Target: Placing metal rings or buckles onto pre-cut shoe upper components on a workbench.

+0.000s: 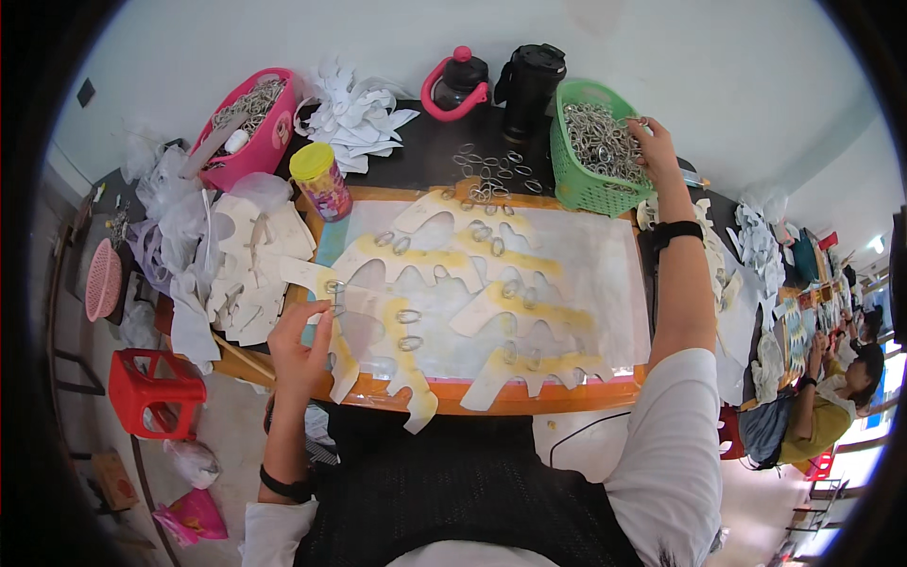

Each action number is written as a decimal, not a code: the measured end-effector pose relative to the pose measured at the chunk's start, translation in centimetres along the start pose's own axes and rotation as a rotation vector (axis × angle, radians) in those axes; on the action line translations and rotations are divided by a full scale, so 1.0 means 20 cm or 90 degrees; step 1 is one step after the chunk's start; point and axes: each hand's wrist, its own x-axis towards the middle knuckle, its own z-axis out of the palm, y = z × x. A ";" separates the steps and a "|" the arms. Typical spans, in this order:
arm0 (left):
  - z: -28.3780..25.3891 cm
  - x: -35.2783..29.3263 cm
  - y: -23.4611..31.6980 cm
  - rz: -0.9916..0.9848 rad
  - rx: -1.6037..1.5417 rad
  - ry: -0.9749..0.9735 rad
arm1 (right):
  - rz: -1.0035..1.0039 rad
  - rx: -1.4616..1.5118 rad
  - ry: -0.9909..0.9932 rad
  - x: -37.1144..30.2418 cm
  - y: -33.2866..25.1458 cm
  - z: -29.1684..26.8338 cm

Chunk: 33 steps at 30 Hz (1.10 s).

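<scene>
My right hand [654,149] is over the right rim of a green plastic basket [597,197] full of oval metal rings [597,137]. Its fingers are closed, with what looks like one ring at the tips. On the left, my left hand [302,348] has thumb and forefinger pinched at the edge of a white cut piece with a yellow band [342,352]; what they grip is too small to make out. Near those fingertips an oval ring [333,286] sits on the piece. Several similar yellow-banded pieces [537,364] lie across the board, many with rings on them.
Loose rings [491,170] lie on the black tabletop behind the board [619,283]. Along the back stand a pink basket [276,128], white scraps [354,113], a yellow-lidded canister [321,180], a kettle-like pot [460,85] and a black flask [532,90]. Cut pieces [250,274] pile up left.
</scene>
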 end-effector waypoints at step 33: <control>0.07 -0.09 -0.19 -0.013 0.021 0.109 | -0.272 -0.466 -0.212 -0.75 0.13 0.06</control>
